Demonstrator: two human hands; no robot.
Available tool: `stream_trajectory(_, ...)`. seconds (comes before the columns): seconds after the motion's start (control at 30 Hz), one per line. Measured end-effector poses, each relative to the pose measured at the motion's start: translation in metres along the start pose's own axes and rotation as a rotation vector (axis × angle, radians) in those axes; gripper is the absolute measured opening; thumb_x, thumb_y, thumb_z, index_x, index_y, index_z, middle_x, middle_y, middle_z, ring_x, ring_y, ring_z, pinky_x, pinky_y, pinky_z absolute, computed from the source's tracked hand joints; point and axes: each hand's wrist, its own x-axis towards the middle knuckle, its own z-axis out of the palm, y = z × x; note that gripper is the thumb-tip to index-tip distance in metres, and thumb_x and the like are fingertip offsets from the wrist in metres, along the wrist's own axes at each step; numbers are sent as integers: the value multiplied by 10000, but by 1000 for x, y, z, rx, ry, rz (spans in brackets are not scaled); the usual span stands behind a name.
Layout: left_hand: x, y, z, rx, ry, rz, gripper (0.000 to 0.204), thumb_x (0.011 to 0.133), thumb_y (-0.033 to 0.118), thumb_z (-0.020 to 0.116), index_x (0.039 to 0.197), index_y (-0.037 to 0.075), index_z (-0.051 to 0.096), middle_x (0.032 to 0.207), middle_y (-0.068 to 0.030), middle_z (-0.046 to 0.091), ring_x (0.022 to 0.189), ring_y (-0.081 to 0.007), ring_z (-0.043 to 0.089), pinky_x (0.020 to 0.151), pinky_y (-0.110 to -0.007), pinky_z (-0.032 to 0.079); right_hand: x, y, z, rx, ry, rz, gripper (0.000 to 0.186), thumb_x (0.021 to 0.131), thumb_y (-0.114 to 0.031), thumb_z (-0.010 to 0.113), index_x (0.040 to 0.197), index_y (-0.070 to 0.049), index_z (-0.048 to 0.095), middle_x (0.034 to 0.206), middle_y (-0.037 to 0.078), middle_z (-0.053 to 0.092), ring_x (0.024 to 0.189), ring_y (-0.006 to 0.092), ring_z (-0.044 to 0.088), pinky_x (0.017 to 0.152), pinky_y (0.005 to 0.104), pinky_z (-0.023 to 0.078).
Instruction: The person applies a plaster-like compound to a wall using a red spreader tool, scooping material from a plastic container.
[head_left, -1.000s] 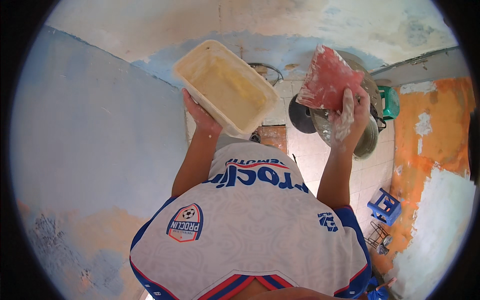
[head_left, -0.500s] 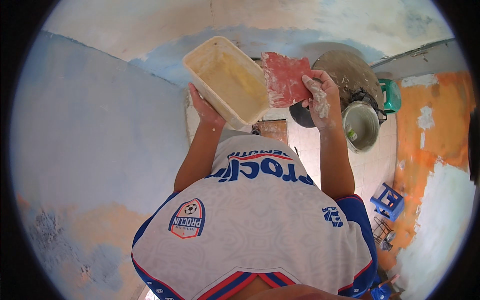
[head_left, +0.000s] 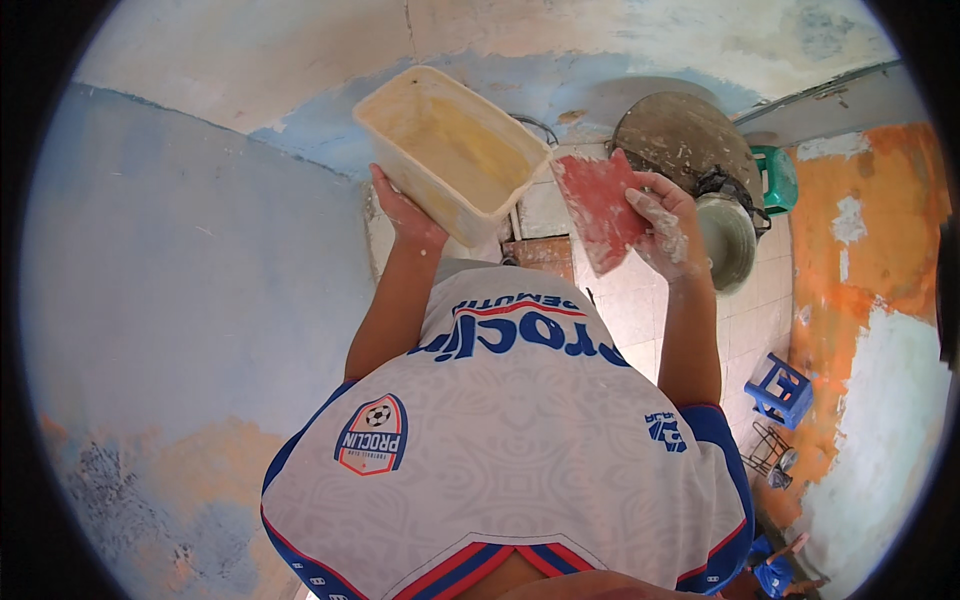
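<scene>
My left hand [head_left: 410,215] supports a cream rectangular plastic tub [head_left: 425,180] from its near left side, fingers under and along the wall. The tub tilts toward me, and a thin yellowish-white smear coats its inside. To the right of it, my right hand [head_left: 668,228] pinches a flat red putty spreader [head_left: 600,212] by its right edge. Whitish putty streaks the spreader's face, and more of it cakes my right thumb and the back of that hand. A small gap separates the spreader from the tub's right rim.
Beyond my right hand stands a round brown table [head_left: 680,130] spotted with white. Near it are a pale bucket [head_left: 745,262], a black plastic bag [head_left: 728,184] and a green stool [head_left: 780,180]. A blue stool [head_left: 780,392] and another person [head_left: 773,576] are at lower right. Patchy walls surround me.
My right hand has drawn the spreader away from the tub's rim, right and toward me, and turned it to slant. The tub has shifted slightly left, still in my left hand.
</scene>
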Motion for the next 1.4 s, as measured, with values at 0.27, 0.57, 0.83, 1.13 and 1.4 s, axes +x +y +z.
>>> stream_trajectory(0.27, 3, 5, -3, -15, -91, 69, 715, 1032, 645, 264, 1568, 187, 381, 1546, -69, 469, 1407, -308, 471, 1153, -488, 415, 3, -4, -22, 302, -52, -56, 279, 1009, -86, 623, 1250, 54, 633, 1119, 120, 723, 953, 148, 717, 792, 269, 595)
stream_trajectory(0.57, -8, 4, 0, 13, -68, 30, 742, 1015, 676, 282, 1561, 187, 395, 1533, -66, 486, 1393, -306, 488, 1129, -481, 440, 27, 9, 18, 494, -195, -57, 334, 1037, -99, 573, 1331, 61, 582, 1243, 161, 688, 1083, 196, 701, 940, 328, 578)
stream_trajectory(0.83, -1, 10, -10, 25, -26, 3, 745, 1014, 677, 279, 1555, 180, 404, 1536, -70, 488, 1401, -311, 479, 1139, -486, 430, 28, -5, 49, 562, -49, -180, 300, 1043, -104, 562, 1313, 25, 548, 1199, 139, 696, 1044, 187, 710, 882, 302, 602)
stream_trajectory(1.13, 20, 47, -22, -29, -99, 57, 736, 1015, 666, 263, 1543, 178, 421, 1521, -70, 499, 1388, -314, 489, 1130, -481, 437, 14, -37, 76, -11, 111, -912, 198, 998, -4, 628, 1189, -6, 574, 1134, 160, 692, 950, 201, 708, 752, 310, 620)
stream_trajectory(1.4, 39, 136, -21, 297, -132, 400, 814, 996, 690, 223, 1492, 90, 461, 1485, -91, 504, 1353, -247, 501, 1081, -439, 457, -18, -72, 141, -975, -102, -1261, 221, 751, -55, 805, 962, -98, 755, 1028, 106, 759, 987, 310, 710, 844, 389, 580)
